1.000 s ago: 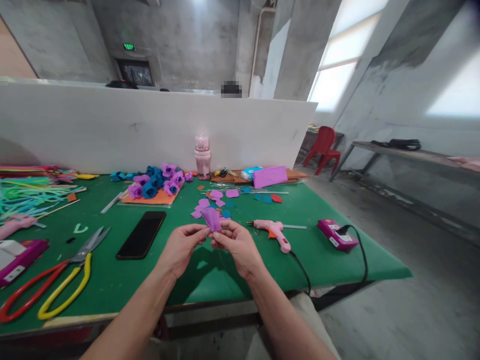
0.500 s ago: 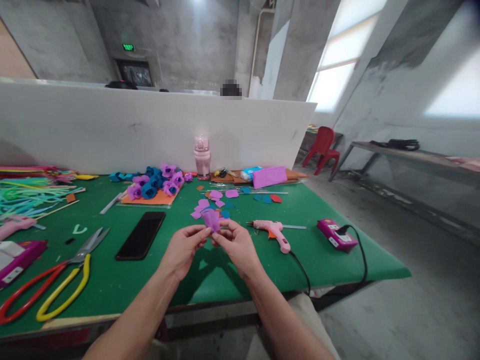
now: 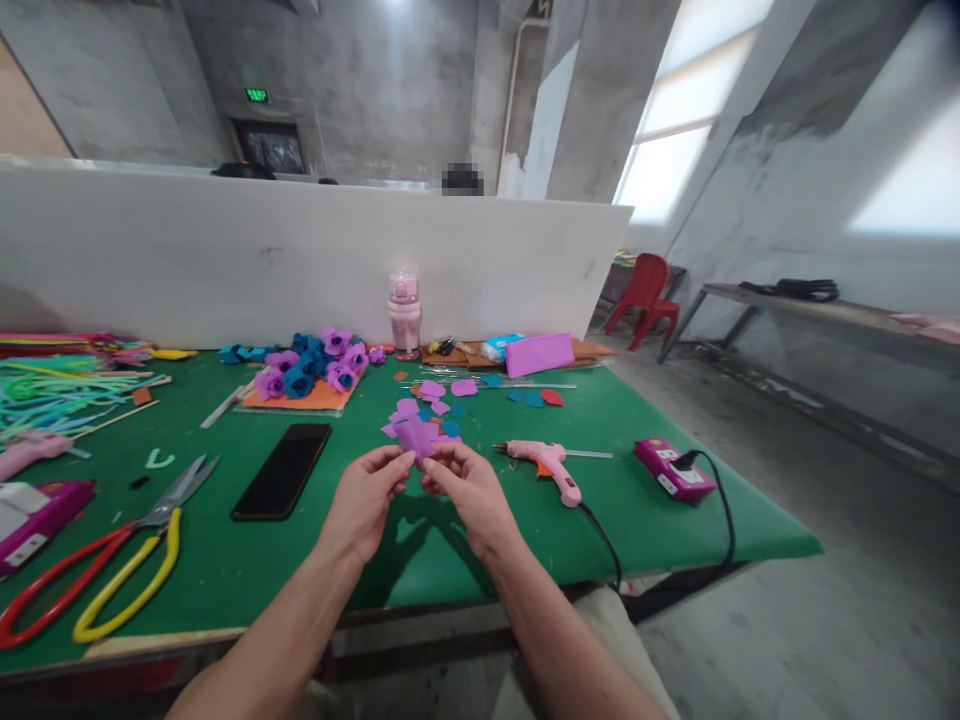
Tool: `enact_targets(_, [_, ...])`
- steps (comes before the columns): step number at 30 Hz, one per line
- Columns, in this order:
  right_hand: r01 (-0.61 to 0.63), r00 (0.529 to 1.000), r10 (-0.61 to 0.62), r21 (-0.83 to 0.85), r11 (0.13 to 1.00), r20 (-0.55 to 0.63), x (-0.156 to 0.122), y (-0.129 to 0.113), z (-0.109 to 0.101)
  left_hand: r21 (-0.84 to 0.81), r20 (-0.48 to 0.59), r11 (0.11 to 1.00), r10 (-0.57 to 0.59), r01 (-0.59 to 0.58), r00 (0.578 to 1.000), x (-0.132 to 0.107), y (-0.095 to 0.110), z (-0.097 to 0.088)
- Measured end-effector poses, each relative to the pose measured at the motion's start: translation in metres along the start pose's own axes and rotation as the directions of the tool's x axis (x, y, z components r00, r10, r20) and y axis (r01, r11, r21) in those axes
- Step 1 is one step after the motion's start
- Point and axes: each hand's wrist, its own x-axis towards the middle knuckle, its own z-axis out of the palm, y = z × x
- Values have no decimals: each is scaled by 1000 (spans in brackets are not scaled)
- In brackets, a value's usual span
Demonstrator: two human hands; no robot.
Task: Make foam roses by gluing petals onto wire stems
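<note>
Phone (image 3: pixel 282 472), 1 red chair (image 3: pixel 649 278), perhaps a bag (image 3: pixel 805 289).

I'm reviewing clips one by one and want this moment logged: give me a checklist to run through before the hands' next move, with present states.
1. Left grip on the purple paper: ok, pinching its near end.
2. Right grip on the same paper: ok, fingertips beside the left's.
3. Glue gun apart from both hands: ok, lying to their right.
4. Glue gun hot: cannot tell.
5. Scissors closed: not ok, blades parted.
</note>
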Motion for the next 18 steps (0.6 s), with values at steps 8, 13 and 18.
enact_targets(8, [-56,998,59,77,995,-28,-2,2,4,15,20,998,55,-56,998,-4,-2,5])
enact_targets(13, [-43,998,45,70,997,-31,-1,3,2,-48,46,999,-1,3,999,-2,-2,5])
enact_targets(18, [-41,999,42,59,997,-25,-1,4,1,-94,71,995,-24,30,997,-1,-4,5])
